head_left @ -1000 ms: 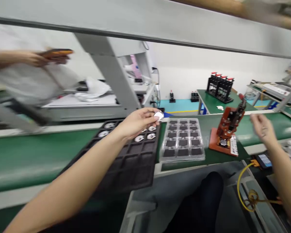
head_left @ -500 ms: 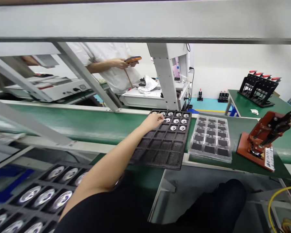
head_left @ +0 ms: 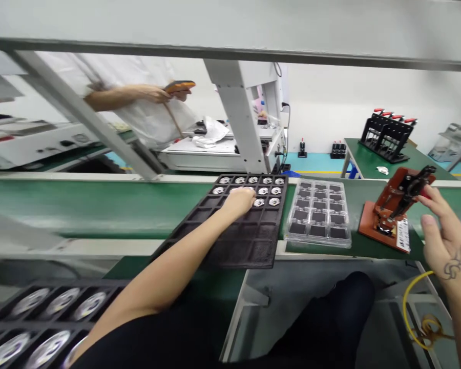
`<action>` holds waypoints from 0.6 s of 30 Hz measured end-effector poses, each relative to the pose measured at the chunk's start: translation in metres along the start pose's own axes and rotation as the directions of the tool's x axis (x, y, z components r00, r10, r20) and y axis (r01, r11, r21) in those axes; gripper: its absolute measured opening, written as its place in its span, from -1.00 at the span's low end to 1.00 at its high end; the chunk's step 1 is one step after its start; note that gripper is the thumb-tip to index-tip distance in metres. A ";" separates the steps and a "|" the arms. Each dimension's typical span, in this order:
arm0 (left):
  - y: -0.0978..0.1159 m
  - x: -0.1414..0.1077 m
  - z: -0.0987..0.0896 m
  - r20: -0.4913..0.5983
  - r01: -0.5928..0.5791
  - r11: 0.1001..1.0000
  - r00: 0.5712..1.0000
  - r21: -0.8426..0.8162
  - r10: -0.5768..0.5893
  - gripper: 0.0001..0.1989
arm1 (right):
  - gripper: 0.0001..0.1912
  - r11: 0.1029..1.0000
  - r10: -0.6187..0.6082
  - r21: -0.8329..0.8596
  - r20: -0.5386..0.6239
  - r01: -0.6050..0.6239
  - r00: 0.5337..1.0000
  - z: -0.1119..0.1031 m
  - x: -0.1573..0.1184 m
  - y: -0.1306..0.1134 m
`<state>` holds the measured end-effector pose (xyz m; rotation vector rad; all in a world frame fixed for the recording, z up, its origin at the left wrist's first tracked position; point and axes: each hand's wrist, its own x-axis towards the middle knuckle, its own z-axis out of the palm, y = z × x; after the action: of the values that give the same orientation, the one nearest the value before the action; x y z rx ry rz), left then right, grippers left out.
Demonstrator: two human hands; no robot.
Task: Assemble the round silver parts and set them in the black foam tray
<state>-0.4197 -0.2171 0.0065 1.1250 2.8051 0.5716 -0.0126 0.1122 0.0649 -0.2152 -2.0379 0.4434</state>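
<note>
My left hand reaches over a black partitioned tray on the green bench. Its fingertips are pinched together by the third row, beside a round silvery part; whatever is between them is hidden. Several more such parts sit in the tray's far rows, and the near cells show bare black. At the right, my right hand has its fingers around the red handle of a clamp fixture, thumb held apart. The fixture has an orange-brown base with a white label.
A clear plastic tray with dark squares lies between black tray and fixture. Another black tray of larger round parts is at lower left. A grey frame beam crosses above. Beyond, a co-worker's hands hold an orange-and-black device.
The view has shifted right, bringing my right hand fully into sight at the clamp handle. My left hand has moved from the tray's second row towards the third.
</note>
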 end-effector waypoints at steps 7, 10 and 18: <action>0.136 -0.021 0.068 0.202 -0.611 0.780 0.754 -0.134 0.625 -0.82 | -0.54 0.989 0.125 -0.080 0.005 -0.124 0.992 -0.023 -0.054 -0.024; 0.155 -0.030 0.073 0.277 -0.686 0.722 0.679 -0.093 0.681 -0.79 | -0.56 0.945 0.300 -0.154 0.060 -0.288 0.952 -0.049 -0.097 -0.025; 0.174 -0.016 -0.020 -0.097 -0.629 0.763 0.777 -0.152 0.621 -0.78 | -0.57 0.715 0.699 -0.054 0.078 -0.697 0.711 -0.096 -0.167 -0.029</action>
<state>-0.2978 -0.1184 0.0869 2.0331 2.2812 0.8680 0.1532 0.0507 -0.0171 -1.0264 -1.9937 0.9132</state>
